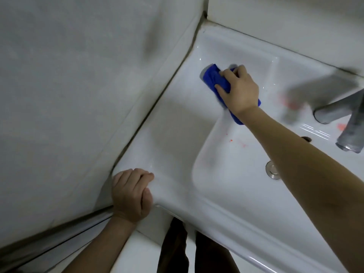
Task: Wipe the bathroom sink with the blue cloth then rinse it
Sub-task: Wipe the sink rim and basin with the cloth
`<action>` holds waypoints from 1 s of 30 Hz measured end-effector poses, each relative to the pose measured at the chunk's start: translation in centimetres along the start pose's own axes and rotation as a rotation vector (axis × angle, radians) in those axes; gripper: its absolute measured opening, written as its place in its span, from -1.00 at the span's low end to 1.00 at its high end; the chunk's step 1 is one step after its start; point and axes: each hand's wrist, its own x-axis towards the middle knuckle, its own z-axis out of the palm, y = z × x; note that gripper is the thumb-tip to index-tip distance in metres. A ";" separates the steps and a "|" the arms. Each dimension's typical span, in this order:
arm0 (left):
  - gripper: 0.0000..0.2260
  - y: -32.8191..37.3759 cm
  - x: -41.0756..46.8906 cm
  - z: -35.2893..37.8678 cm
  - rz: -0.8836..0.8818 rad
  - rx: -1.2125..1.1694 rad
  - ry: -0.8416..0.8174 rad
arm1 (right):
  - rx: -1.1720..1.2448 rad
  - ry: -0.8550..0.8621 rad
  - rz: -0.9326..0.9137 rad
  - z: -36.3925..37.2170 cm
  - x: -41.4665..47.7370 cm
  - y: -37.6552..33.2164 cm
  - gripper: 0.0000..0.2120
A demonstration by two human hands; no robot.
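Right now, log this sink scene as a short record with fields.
cloth: blue cloth, bunched, pressed flat on the sink's back-left ledge
right hand: right hand on top of the cloth, fingers gripping it
left hand: left hand curled, resting on the sink's front-left corner
sink: white sink, pinkish-red spots in the bowl and near the tap
tap: metal tap, no water seen running
drain: plug at the bowl's bottom
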 end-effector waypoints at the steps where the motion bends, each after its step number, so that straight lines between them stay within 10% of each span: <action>1: -0.52 0.0 0.1 0.0 0.003 0.005 0.006 | 0.033 0.011 0.056 -0.2 -0.8 0.3 -0.66; 5: -0.60 -0.1 0.1 0.1 0.003 0.024 0.015 | 0.228 -0.111 0.217 0.3 -3.7 -4.1 -0.70; 12: -0.61 0.2 0.1 -0.1 -0.038 0.034 -0.017 | 0.369 -0.463 -0.040 0.1 -17.6 -14.6 -0.68; 18: -0.59 0.1 0.0 -0.6 -0.001 0.013 -0.036 | 0.425 -0.672 0.257 -7.1 -25.8 -7.5 -0.81; 23: -0.63 0.0 0.0 -0.6 0.018 0.025 -0.031 | 0.384 -0.574 0.519 -10.3 -30.0 -5.1 -0.87; 30: -0.72 -0.3 -0.3 -0.3 0.003 0.028 -0.014 | 0.465 -0.474 0.392 -2.8 -22.2 -16.6 -0.92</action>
